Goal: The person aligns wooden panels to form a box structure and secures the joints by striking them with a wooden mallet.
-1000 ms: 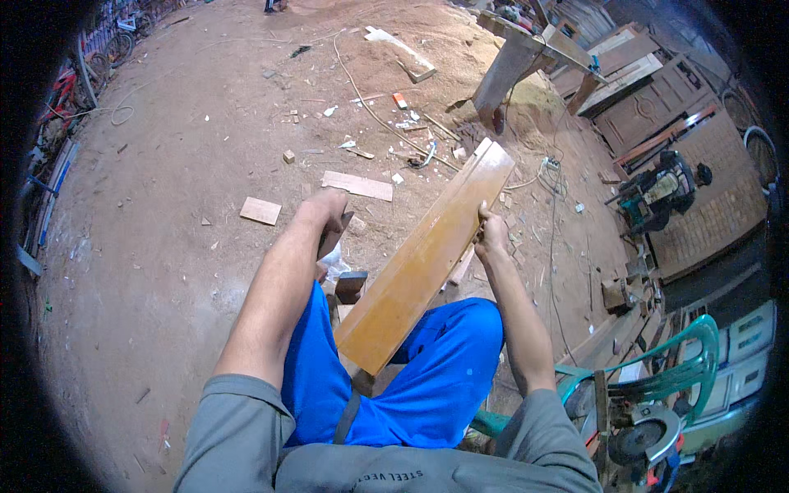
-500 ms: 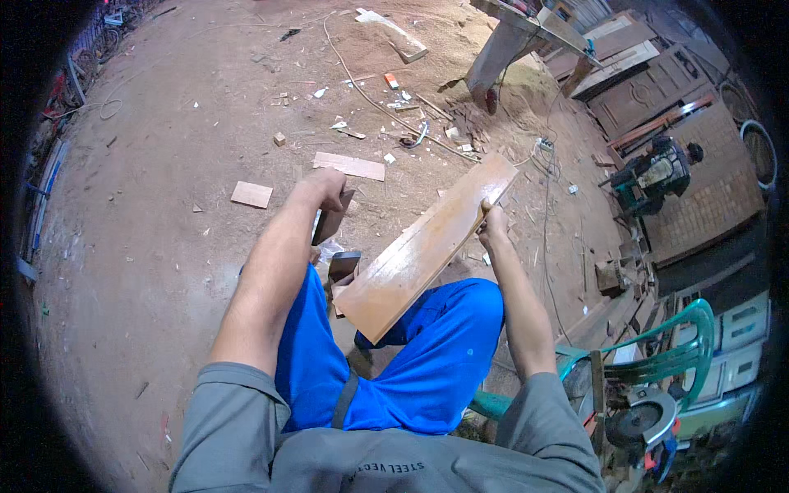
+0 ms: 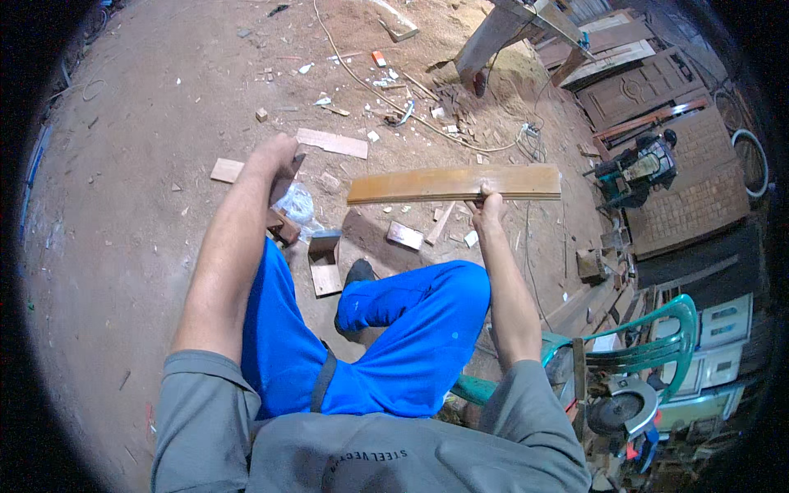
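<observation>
My right hand [image 3: 489,209] grips a long, varnished wooden board [image 3: 452,182] at its lower edge, near its right half. The board is held nearly level, its long edge toward me. My left hand [image 3: 279,154] is closed on a dark flat piece [image 3: 297,163], seen mostly edge-on and partly hidden by the hand. Below that hand are a clear plastic bag [image 3: 297,202] and reddish-brown wood blocks [image 3: 285,228], partly covered by my forearm. A small open wooden box [image 3: 326,269] rests on the ground beside my left knee.
Wood offcuts [image 3: 333,143] and scraps are scattered over the dirt floor. A hose or cable [image 3: 362,78] winds across it. A green plastic chair [image 3: 657,345] and a circular saw [image 3: 625,411] stand at right. Farther back are a workbench leg [image 3: 486,51] and carved door panels [image 3: 645,88].
The board in my right hand has swung from a steep slant to nearly level and moved away from my lap. My left hand has shifted left and farther away; the view has shifted slightly.
</observation>
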Demonstrator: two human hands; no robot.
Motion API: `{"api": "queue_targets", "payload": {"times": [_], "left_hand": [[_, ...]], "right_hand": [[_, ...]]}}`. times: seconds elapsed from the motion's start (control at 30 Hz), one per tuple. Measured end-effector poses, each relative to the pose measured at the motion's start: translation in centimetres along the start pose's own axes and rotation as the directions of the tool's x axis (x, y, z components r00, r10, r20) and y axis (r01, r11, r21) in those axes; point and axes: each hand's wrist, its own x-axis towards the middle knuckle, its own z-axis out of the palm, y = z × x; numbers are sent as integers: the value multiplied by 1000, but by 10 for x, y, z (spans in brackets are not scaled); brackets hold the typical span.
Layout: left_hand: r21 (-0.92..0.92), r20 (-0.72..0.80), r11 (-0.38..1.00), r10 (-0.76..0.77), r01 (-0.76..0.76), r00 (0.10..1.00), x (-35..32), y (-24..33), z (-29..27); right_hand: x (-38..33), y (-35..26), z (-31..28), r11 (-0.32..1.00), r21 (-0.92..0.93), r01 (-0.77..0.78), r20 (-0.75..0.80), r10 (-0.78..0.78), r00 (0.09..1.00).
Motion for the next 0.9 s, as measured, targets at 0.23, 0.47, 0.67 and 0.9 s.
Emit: {"api": "queue_targets", "payload": {"times": [0.23, 0.47, 0.67, 0.9], "left_hand": [[-86, -68, 995, 45, -50, 997, 1, 1, 6], [-124, -44, 992, -15, 9, 999, 2, -22, 11], [-114, 80, 983, 151, -141, 985, -15, 12, -6], [-96, 120, 990, 115, -104, 986, -20, 2, -4]], "right_hand": [[0, -10, -15, 863, -300, 408, 83, -402, 912], [-45, -33, 8, 689, -294, 662, 391, -545, 741], [-60, -21, 6, 629, -446, 637, 715, -178, 676], [-66, 0, 9, 471, -549, 690, 800, 56, 598]]}}
